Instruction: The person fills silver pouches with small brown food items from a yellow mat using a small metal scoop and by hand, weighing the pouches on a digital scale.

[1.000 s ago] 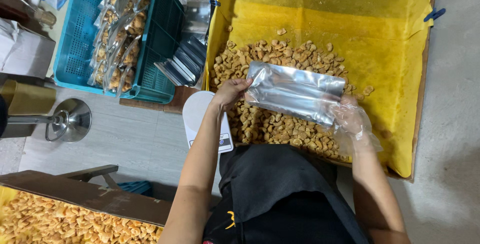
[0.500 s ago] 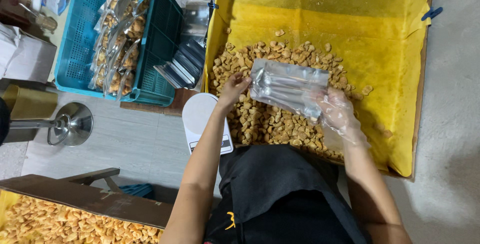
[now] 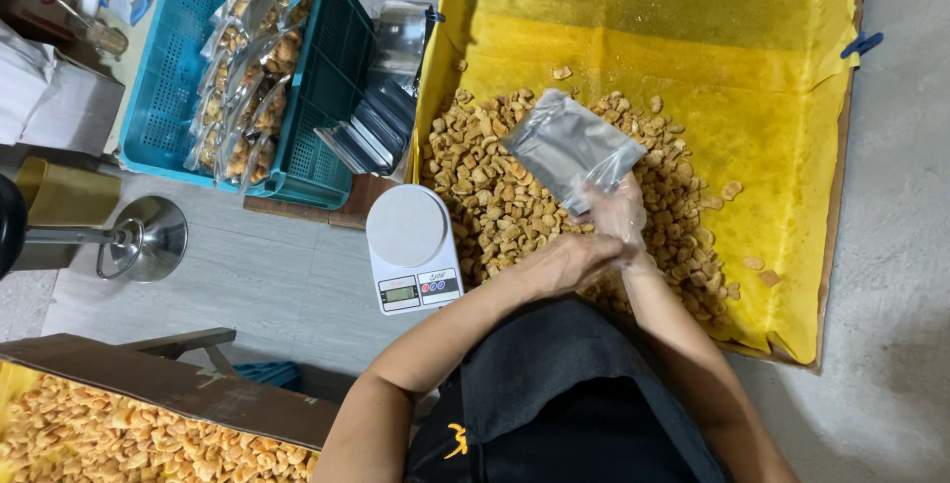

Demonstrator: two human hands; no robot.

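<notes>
Gloved right hand (image 3: 618, 214) pinched light, crinkly, likely slippery foil pouch (image 3: 571, 147) by its lower edge; bare left hand (image 3: 574, 260) curled just beside, holding nothing visible.

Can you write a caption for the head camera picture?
Both hands hold a silver foil pouch over fried snack pieces.

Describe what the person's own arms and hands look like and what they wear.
Both forearms are bare, with no sleeves, watch or bracelet in view. The right hand wears a thin, clear, loose-fitting plastic glove that crinkles around the fingers. The left hand is ungloved. No rings can be made out.
</notes>
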